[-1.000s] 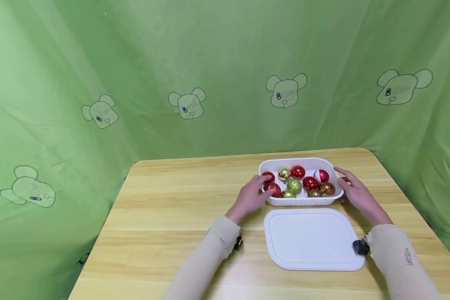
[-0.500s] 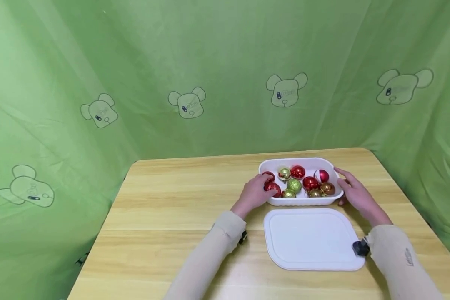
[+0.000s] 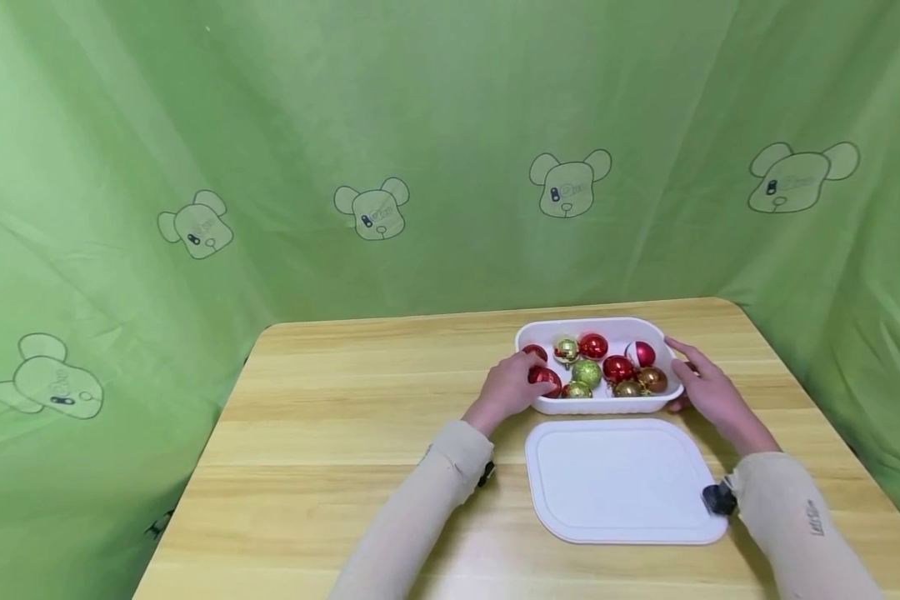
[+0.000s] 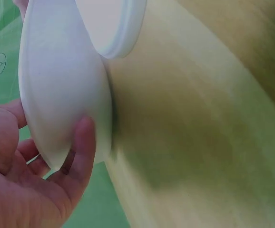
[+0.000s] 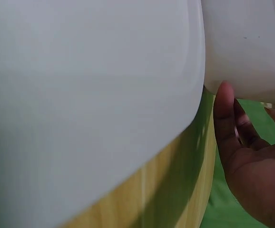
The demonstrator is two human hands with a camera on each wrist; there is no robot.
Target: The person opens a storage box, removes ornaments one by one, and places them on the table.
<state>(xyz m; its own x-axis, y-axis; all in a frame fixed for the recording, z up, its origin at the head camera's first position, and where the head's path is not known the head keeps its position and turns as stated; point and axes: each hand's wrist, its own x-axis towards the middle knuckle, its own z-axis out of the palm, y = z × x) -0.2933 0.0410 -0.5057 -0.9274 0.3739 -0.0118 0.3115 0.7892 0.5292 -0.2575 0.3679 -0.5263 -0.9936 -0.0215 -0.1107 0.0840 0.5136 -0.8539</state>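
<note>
A white plastic box [image 3: 607, 407] stands on the table with several Christmas baubles inside. My left hand [image 3: 506, 388] holds its left end, fingers and thumb about the rim. A red bauble [image 3: 546, 380] lies right beside that thumb. At the opposite end my right hand [image 3: 711, 397] grips the wall near the front corner. In the left wrist view one finger lies against the outside of the box [image 4: 61, 71]. The right wrist view has a fingertip on the outer wall of the box [image 5: 247, 57]. A white lid [image 3: 622, 479] lies flat in front of the box.
The wooden table [image 3: 330, 417] has rounded back corners. Behind it and along both sides hangs a green curtain [image 3: 450, 100] printed with bear heads. Among the baubles are a shiny gold one [image 3: 566, 349] and a glittery green one [image 3: 587, 372]. My right sleeve passes beside the lid.
My left hand has shifted slightly right and closer onto the end of the box. The right hand stays at its end, and the baubles keep their places in the box.
</note>
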